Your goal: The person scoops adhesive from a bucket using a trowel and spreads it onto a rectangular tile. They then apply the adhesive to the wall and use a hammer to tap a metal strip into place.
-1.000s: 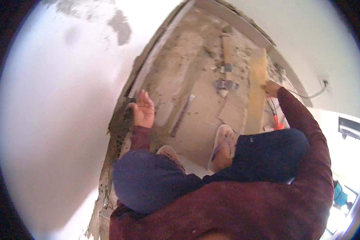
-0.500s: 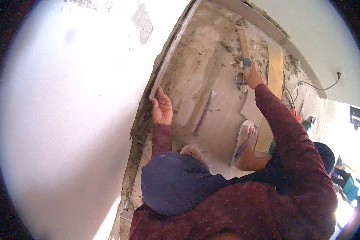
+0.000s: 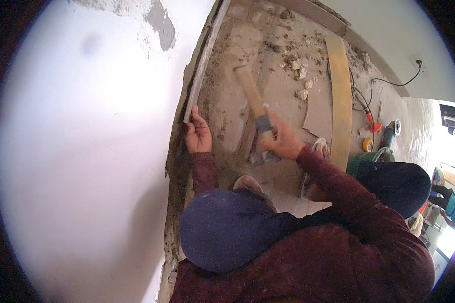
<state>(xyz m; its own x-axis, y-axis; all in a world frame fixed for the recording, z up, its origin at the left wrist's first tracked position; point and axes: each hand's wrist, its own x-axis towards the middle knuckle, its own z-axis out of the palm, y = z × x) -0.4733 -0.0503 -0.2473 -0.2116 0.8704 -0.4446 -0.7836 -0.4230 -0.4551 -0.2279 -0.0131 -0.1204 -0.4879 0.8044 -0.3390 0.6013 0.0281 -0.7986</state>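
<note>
My left hand [image 3: 198, 134] pinches the near end of a long pale skirting strip [image 3: 205, 59], thumb on one side and fingers on the other. The strip stands along the foot of the white wall [image 3: 86, 151]. In my right hand [image 3: 284, 137] is a hammer [image 3: 251, 90], gripped close to its head. Its wooden handle points away from me, with a dark wrap near my fingers. Motion blurs the hammer's head, low beside my hand. Between my hands lies the dusty floor [image 3: 232, 111]; the hammer covers part of it.
Rubble chunks [image 3: 302, 94] lie farther off. A long yellowish board [image 3: 340, 96] runs along the right, beside a black cord [image 3: 371, 96] plugged into the wall. Near it are a red-handled tool [image 3: 373, 122], a yellow round item [image 3: 367, 145], an angle grinder [image 3: 391, 132] and a green bucket [image 3: 364, 160].
My right hand has lifted the hammer from near the rubble and brought it left and nearer to me. My left hand stays at the strip's end. The view has shifted slightly.
</note>
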